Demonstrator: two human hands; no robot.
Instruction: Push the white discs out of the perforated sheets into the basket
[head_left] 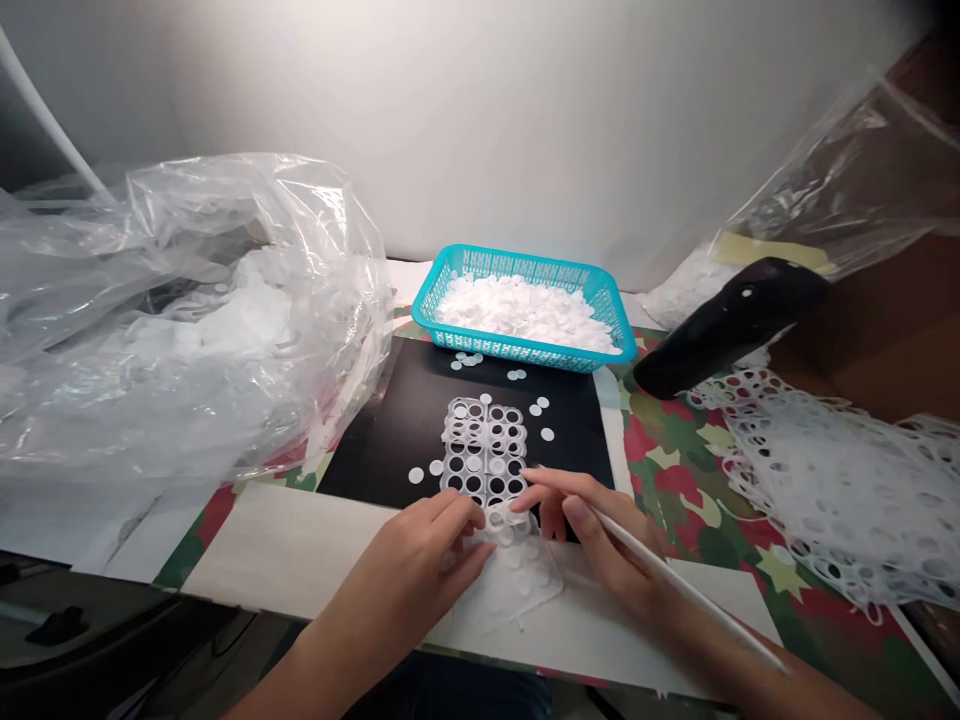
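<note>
A white perforated sheet (486,455) with rows of round holes and discs lies on a black mat (405,420). My left hand (420,570) rests on the sheet's near end, fingers curled and pinching it at the edge. My right hand (600,535) holds a thin white stick (690,590) along the palm, with its fingertips touching the sheet's right side. Loose white discs (541,405) lie scattered on the mat around the sheet.
A teal basket (619,320) full of white discs stands behind the mat. A large clear plastic bag (172,310) of white material fills the left. Punched-out white sheets (832,480) pile up at the right beside a black object (727,325) and another plastic bag (847,190).
</note>
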